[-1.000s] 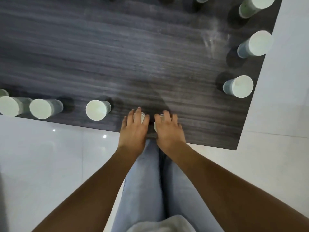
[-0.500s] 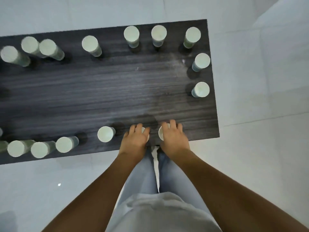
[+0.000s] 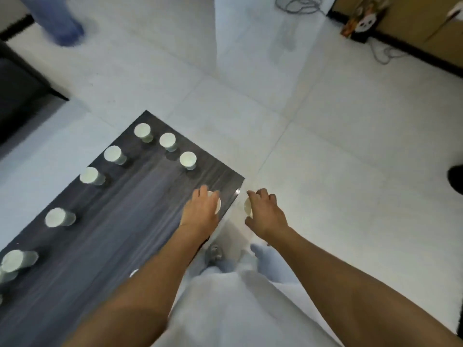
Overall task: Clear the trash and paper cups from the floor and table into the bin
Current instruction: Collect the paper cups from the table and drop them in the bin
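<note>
My left hand [image 3: 200, 209] grips a white paper cup [image 3: 217, 205] from above, over the near right corner of the dark wooden table [image 3: 120, 221]. My right hand [image 3: 265, 214] holds a second paper cup [image 3: 248, 207], lifted off the table and out over the white floor. Both cups are mostly hidden under my fingers. Several more upturned paper cups stand along the table's edges, such as one [image 3: 188, 159] near the far right edge and one [image 3: 59, 217] on the left side.
A blue container [image 3: 57, 21] stands on the floor at the far left. A dark cabinet [image 3: 20, 91] sits left of the table. A grey cable [image 3: 298, 5] and a patterned bag [image 3: 363, 20] lie by the far wall. White tiled floor [image 3: 350, 146] spreads to the right.
My view has swung right and up, away from the table. My right hand has carried its cup off the table's edge over the floor. My left hand still grips its cup.
</note>
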`<state>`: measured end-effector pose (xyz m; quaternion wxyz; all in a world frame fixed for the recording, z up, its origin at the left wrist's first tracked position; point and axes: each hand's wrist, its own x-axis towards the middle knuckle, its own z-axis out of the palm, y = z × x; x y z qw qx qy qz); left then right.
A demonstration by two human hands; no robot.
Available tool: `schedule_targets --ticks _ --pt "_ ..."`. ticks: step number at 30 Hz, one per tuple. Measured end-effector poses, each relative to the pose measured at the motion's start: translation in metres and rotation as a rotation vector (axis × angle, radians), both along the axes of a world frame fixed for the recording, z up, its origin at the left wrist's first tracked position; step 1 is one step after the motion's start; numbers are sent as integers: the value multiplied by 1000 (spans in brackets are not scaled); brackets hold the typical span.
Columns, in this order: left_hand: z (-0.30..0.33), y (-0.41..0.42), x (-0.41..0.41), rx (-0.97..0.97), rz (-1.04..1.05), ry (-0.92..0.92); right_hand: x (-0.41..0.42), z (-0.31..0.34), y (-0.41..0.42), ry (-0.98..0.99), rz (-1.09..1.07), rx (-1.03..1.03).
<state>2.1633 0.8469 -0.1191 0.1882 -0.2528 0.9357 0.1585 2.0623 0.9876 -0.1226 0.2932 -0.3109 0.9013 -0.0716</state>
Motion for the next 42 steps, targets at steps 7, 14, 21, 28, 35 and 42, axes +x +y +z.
schedule_targets --ticks 7,14,21,28,35,42 --pt "27 129 -121 12 -396 -26 -73 31 158 54 -408 -80" --pt "35 317 -230 15 -596 -25 -131 37 368 46 -657 -40" --pt "48 482 -308 32 -799 -8 -169 51 541 55 -902 1" --pt "48 596 -398 38 -998 -16 -219 52 644 49 -1086 -23" --pt "38 707 -534 51 -1112 6 -342 50 741 84 -1192 -42" --pt "46 794 -666 44 -1170 47 -460 60 819 71 -1256 -47"
